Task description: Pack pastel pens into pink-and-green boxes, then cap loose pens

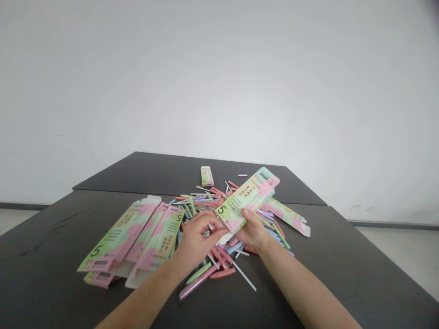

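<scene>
My right hand (253, 230) is closed around a pink and green printed cardboard box (245, 198), held tilted above a heap of pens. At the box's near lower end, my left hand (201, 235) pinches its white flap (225, 237) between thumb and fingers. Under and around both hands lies the heap of pens and pen parts (222, 260) in red, green, purple and blue, with thin white sticks among them. The hands cover the middle of the heap.
Flattened boxes (137, 237) of the same print are stacked on the left of the black table (343, 265). Another box (288, 214) lies right of the heap. Farther back are a small box (206, 176) and a lone purple pen part (242, 175). A white wall stands behind.
</scene>
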Available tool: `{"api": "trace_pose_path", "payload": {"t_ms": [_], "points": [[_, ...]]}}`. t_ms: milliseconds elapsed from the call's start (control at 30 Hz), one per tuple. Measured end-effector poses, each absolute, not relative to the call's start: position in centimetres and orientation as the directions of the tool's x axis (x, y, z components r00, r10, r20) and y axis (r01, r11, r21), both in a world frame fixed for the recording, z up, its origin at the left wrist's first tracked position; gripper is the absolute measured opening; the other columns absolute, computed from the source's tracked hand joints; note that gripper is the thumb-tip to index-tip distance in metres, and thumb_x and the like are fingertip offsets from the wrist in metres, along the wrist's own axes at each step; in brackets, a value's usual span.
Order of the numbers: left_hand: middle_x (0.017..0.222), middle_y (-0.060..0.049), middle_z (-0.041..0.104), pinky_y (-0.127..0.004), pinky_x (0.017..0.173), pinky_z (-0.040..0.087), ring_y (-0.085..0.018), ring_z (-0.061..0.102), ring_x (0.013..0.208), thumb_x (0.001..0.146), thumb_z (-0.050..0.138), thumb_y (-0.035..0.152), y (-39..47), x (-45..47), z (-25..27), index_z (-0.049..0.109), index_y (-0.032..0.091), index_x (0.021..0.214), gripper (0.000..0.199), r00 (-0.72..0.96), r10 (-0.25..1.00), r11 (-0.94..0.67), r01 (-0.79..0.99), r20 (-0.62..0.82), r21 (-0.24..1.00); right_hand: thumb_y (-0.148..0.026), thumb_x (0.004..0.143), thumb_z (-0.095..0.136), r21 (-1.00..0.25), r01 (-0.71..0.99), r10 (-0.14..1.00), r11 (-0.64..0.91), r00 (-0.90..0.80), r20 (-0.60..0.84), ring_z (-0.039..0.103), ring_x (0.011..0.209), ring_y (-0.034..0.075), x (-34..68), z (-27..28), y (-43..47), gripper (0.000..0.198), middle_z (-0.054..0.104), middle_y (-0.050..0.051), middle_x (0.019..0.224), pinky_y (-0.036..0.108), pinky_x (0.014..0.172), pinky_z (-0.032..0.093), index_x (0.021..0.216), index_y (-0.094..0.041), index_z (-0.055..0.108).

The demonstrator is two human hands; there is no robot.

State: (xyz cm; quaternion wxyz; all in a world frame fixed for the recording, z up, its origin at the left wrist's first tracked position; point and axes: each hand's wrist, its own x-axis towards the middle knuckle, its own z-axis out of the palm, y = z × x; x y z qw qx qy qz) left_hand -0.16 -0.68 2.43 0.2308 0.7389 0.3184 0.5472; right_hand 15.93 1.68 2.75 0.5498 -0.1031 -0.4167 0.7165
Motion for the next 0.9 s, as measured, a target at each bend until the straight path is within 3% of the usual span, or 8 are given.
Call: {"api": "trace_pose_path", "payload": {"t_ms": [133,267,367,467,667,900], "points": [[0.075,0.001,0.057,-0.020,0.060,0.044,-0.011,0.057,0.070,0.076,0.068,0.009,-0.6,0.0,2.2,0.058,0.017,0.073,0.013,0.193,0.761,-0.646,0.145,0.619,0.749,-0.043,0.069,0.076,-0.661,-0.750,0.870,-0.018,-0.337,0.359,0.062,0.108,0.027,15.1,3.0,1.3,0.046,0.072,0.007,0.095,0.043,0.097,0.048,0.106,-0.021,0.063],[0.087,-0.002,0.057,-0.022,0.064,0.048,-0.013,0.058,0.079,0.081,0.065,0.012,-0.6,-0.1,1.8,0.059,0.018,0.085,0.009,0.209,0.748,-0.655,0.073,0.630,0.753,-0.046,0.068,0.076,-0.629,-0.776,0.895,-0.047,-0.312,0.319,0.063,0.104,0.026,14.9,3.0,1.2,0.045,0.071,0.005,0.093,0.043,0.095,0.049,0.104,-0.021,0.062],[0.102,-0.005,0.053,-0.025,0.067,0.053,-0.015,0.058,0.086,0.083,0.064,0.014,-0.8,-0.1,1.5,0.057,0.019,0.102,0.020,0.227,0.707,-0.684,-0.018,0.670,0.729,-0.047,0.073,0.073,-0.596,-0.797,0.910,-0.096,-0.313,0.272,0.064,0.100,0.025,15.1,2.8,1.5,0.040,0.071,0.005,0.094,0.043,0.094,0.050,0.100,-0.021,0.063],[0.114,-0.009,0.050,-0.028,0.072,0.055,-0.017,0.058,0.096,0.082,0.067,0.013,-1.0,-0.3,1.4,0.055,0.020,0.113,0.034,0.242,0.624,-0.770,0.030,0.743,0.637,-0.048,0.077,0.069,-0.566,-0.813,0.913,-0.137,-0.325,0.245,0.066,0.095,0.024,15.3,2.8,1.6,0.037,0.071,0.005,0.095,0.042,0.092,0.051,0.099,-0.019,0.065],[0.113,-0.011,0.057,-0.037,0.092,0.051,-0.021,0.055,0.110,0.080,0.066,0.001,-1.2,-1.0,1.8,0.061,0.016,0.113,0.037,0.282,0.336,-0.920,0.304,0.898,0.249,-0.046,0.078,0.069,-0.533,-0.828,0.912,-0.174,-0.340,0.230,0.066,0.088,0.021,15.2,3.7,1.1,0.037,0.072,0.005,0.093,0.040,0.092,0.052,0.100,-0.016,0.067],[0.110,-0.009,0.059,-0.031,0.085,0.054,-0.019,0.058,0.105,0.081,0.063,-0.002,-1.0,-1.0,2.0,0.064,0.016,0.115,0.039,0.265,0.298,-0.925,0.316,0.917,0.210,-0.049,0.076,0.070,-0.582,-0.796,0.914,-0.166,-0.346,0.213,0.066,0.095,0.026,14.7,3.4,1.0,0.036,0.072,0.006,0.088,0.044,0.091,0.052,0.094,-0.017,0.067]]}}
